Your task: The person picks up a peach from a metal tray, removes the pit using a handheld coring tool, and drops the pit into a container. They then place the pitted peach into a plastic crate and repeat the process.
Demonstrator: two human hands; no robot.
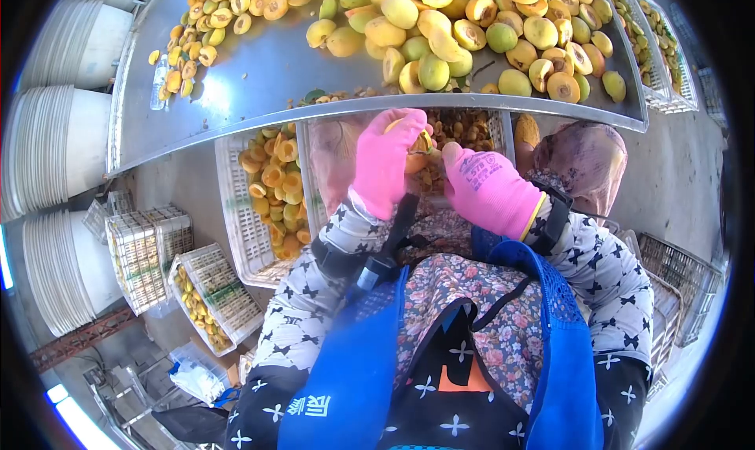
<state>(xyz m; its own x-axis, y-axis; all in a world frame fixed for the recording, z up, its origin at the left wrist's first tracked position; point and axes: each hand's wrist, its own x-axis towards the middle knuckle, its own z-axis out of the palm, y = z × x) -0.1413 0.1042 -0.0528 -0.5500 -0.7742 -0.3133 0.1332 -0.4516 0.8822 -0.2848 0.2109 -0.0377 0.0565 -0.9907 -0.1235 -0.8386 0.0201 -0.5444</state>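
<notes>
Both my hands wear pink gloves and meet just under the front edge of a metal table (259,80). My left hand (383,167) is curled over an orange-yellow apricot (419,145), with its fingertips on top of the fruit. My right hand (489,192) presses against the same apricot from the right, thumb toward it. Most of the fruit is hidden by the gloves. Below the hands sits a white crate (481,127) holding small brownish pieces.
The table carries a large pile of whole and halved apricots (472,33). A white crate of apricot halves (271,190) lies lower left, with more crates (208,296) and stacked white tubs (55,135) beyond. Pinkish patterned cloth (586,163) is at the right.
</notes>
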